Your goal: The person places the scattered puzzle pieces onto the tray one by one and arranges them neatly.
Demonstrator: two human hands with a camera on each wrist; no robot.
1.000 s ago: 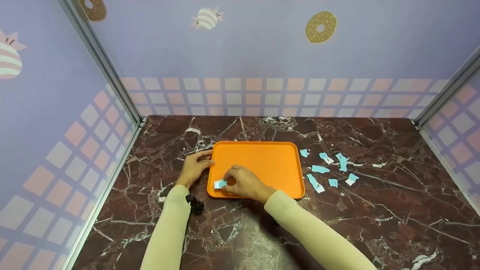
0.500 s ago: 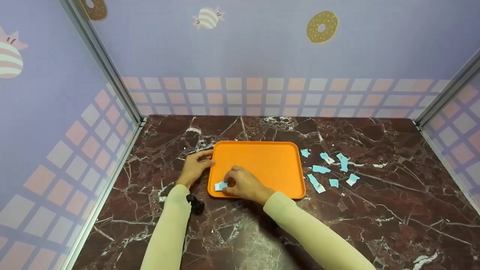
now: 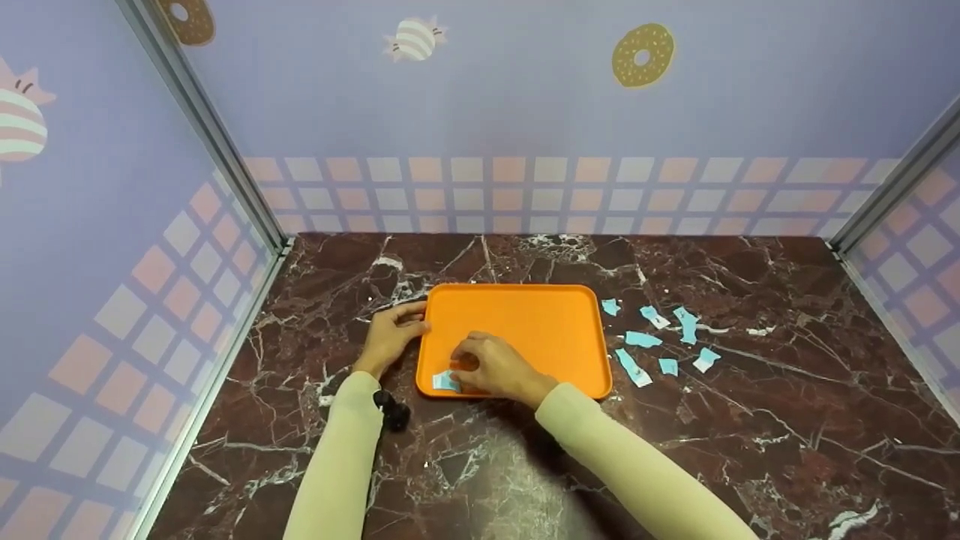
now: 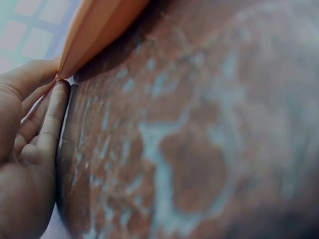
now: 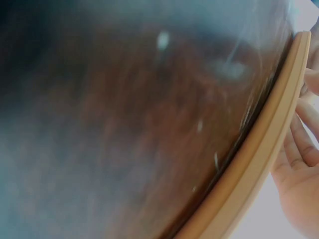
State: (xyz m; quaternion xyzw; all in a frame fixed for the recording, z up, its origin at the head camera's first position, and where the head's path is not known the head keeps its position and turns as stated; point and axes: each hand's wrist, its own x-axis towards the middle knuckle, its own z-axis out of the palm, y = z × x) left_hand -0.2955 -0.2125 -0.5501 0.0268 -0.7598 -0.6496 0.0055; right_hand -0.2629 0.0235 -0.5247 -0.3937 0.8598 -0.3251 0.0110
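The left hand (image 3: pixel 388 334) pinches the left edge of the orange tray (image 3: pixel 525 315) on the dark stone table (image 3: pixel 765 420). The right hand (image 3: pixel 496 366) is over the tray's near left corner, thumb and finger a little apart, right by a scrap of blue paper (image 3: pixel 444 382) lying there, and I cannot tell if they touch it. More blue scraps (image 3: pixel 643 340) lie to the right of the tray.

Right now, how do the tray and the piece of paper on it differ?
The tray is orange; the piece of paper is light blue and white. The tray is large with a raised rim; the paper is a small scrap. The left hand is at the tray's edge, the right hand at the paper.
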